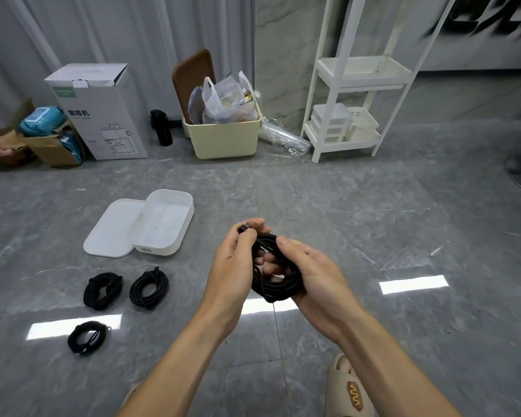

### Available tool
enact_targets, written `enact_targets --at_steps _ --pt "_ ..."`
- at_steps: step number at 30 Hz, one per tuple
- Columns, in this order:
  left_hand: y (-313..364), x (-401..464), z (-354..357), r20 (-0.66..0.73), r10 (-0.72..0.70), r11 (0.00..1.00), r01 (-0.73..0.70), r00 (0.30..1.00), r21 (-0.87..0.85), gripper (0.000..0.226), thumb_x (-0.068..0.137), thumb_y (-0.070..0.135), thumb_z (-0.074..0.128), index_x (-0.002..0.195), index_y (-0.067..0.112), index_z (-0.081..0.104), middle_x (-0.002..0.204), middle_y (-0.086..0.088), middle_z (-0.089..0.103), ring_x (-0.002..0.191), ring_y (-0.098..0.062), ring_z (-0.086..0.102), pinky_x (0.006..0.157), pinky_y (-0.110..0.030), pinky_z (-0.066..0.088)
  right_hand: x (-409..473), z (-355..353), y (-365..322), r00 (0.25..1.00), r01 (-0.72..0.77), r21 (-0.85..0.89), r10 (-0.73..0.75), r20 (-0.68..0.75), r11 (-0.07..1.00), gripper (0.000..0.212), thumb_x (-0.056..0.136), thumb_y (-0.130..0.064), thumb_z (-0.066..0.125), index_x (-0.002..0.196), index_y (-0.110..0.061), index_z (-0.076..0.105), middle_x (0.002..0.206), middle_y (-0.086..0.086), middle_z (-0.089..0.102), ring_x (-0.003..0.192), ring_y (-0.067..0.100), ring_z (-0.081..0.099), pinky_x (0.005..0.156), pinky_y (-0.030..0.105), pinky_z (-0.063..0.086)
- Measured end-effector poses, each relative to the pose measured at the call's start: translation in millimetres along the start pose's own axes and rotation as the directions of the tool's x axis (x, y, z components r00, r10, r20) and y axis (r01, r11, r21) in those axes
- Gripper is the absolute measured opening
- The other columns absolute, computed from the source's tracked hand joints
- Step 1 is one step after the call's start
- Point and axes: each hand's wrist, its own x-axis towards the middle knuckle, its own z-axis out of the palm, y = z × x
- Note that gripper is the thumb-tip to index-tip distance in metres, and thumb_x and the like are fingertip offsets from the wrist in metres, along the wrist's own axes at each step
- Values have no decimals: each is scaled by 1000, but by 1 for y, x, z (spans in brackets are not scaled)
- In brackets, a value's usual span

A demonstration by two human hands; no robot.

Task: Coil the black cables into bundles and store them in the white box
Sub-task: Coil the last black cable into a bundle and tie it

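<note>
Grey marble floor (343,206) spreads under us, with a white shelf rack (352,85) and a cream bin (226,139) along the far wall. We hold the black cable coil (275,275) above the floor, near the middle of the view. Our left hand (235,266) pinches the plug end (246,226) at the top of the loops, fingers curled round it. Our right hand (313,275) cups the bundle from the right and below, thumb pressed over the top strands, fingers curled under the loops. Both forearms reach forward and converge, wrists slightly bent inward.

To finish this step well, we judge it best to wrap the loose plug end around the loops a few times and tuck it through, keeping the right grip firm so the turns do not spring apart.

Three coiled bundles lie on the floor to the near left: one (103,290), another (149,286) just beside it, a third (87,338) nearer us. Beyond them sits the white box (179,236), open and seemingly holding no cables, partly resting on its lid (112,230).
</note>
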Motion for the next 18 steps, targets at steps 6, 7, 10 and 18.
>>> enact_targets --at_steps 6,7,10,18 --pt "-5 -7 6 30 1 999 -2 1000 41 30 104 30 36 98 35 65 68 7 68 60 -5 60 57 -17 49 -1 8 9 978 141 -16 -142 -151 990 23 98 -28 59 91 -8 68 57 5 57 54 14 57 63 24 54" --pt "-6 -8 7 40 23 997 -26 999 71 29 106 32 35 102 36 63 66 10 69 59 0 60 55 -12 47 -2 8 9 975 150 -26 -152 -161 988 24 98 -30 59 89 -10 68 57 5 56 55 14 58 63 25 54" --pt "-5 -10 6 68 95 988 -102 993 115 26 107 37 33 106 36 59 66 17 68 59 10 59 55 -5 44 -3 8 5 978 145 -24 -147 -146 989 26 98 -33 59 83 -14 68 61 5 56 55 14 56 62 26 54" --pt "-6 -5 0 -79 207 959 -186 975 212 25 106 42 31 102 39 55 64 15 52 62 4 51 62 -15 42 -11 6 8 999 51 -96 -51 -1 994 51 70 -54 74 97 -12 67 75 0 61 70 11 62 69 22 54"
